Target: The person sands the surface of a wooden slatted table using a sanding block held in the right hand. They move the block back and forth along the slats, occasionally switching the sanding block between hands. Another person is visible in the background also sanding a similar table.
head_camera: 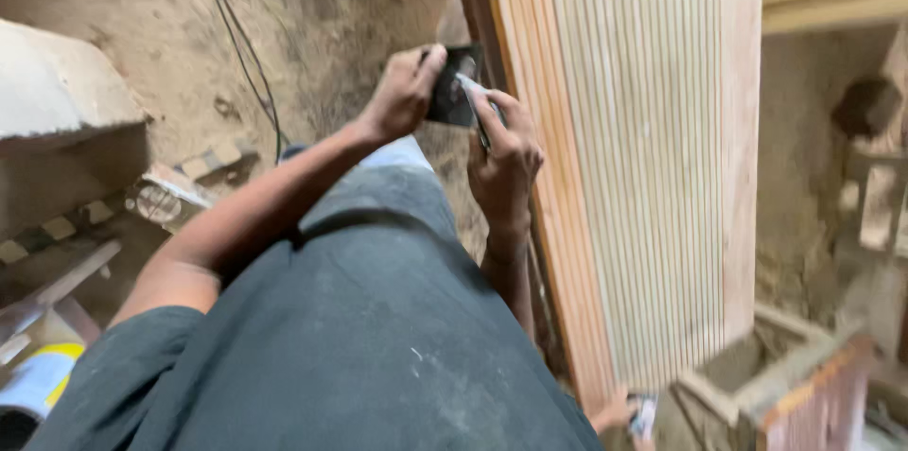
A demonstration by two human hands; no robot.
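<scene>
Dark sandpaper sheet (452, 92) gripped by both raised hands beside ribbed wooden panel (643, 158)

I'm in a dark grey short-sleeved shirt, dusty, flecked with pale specks. Forearms bare. No gloves on either hand.

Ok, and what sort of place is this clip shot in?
Probably a rough woodworking shop: a tall grooved wooden panel stands upright, the floor is dusty, cables trail across it, and both hands work at the panel's edge.
</scene>
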